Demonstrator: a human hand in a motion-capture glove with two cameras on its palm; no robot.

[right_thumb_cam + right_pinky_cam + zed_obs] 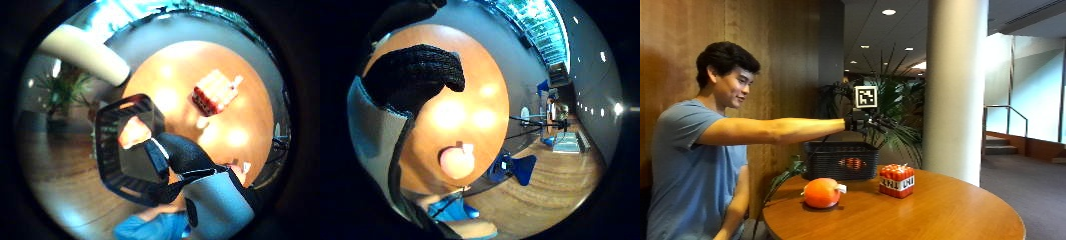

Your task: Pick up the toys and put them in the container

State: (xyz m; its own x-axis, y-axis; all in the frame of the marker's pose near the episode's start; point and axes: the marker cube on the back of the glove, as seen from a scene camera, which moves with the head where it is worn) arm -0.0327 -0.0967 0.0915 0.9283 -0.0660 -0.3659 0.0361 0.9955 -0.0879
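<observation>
Resting on the round wooden desk point(939, 215), the orange ball-shaped plush toy point(822, 193) likely handles light and soft; grasp it around its middle. Just beside it stands the red block-shaped TNT toy point(897, 180), probably light too. The gloved right hand point(863, 121) hovers above the black mesh container point(840, 160), fingers point(881, 123) relaxed, holding nothing. No obstacle shows between toys and container.

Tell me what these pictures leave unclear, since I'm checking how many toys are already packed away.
- Inside the black basket: the outside view shows only an orange shape through the mesh wall; what toy it is, and whether others lie with it, is hidden.
- Lettering on the red block toy: too small to read.
- Gloved right hand: small and against the plant in the outside view, so its finger pose is unclear.
- Orange round toy: its white tag is unreadable.
</observation>
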